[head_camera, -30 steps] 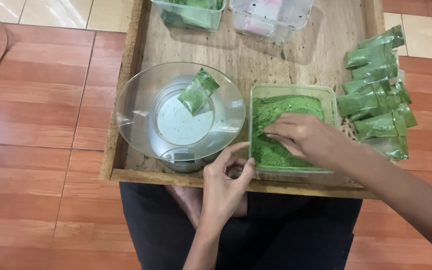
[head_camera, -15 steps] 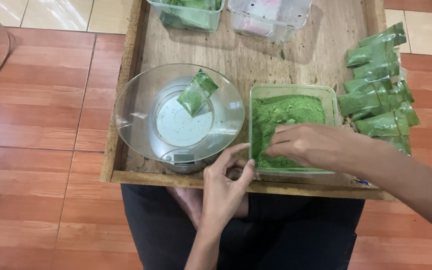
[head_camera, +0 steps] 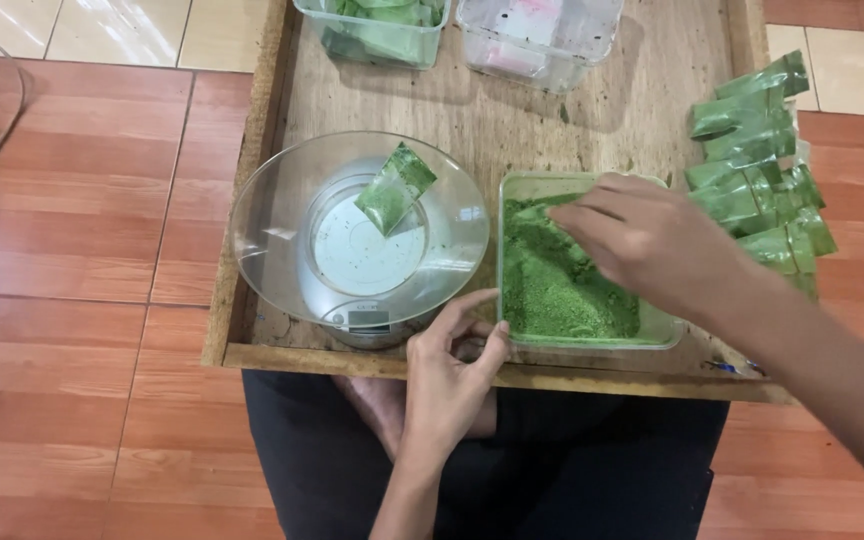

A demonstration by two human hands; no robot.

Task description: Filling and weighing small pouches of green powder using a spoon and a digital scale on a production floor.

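Right hand (head_camera: 642,235) over the tub of green powder (head_camera: 562,275), its grip pressed together at the fingertips; whether it pinches anything cannot be told. A second ago it lay deeper in the tub; it has since lifted and drawn toward the far rim, suggesting a scoop just taken. Left hand (head_camera: 447,375), grip loosely spread, steadies the tub's near corner. Further left: small packet (head_camera: 395,187) in the scale bowl (head_camera: 272,235). Right: filled packets (head_camera: 757,170) on the tray (head_camera: 592,115).
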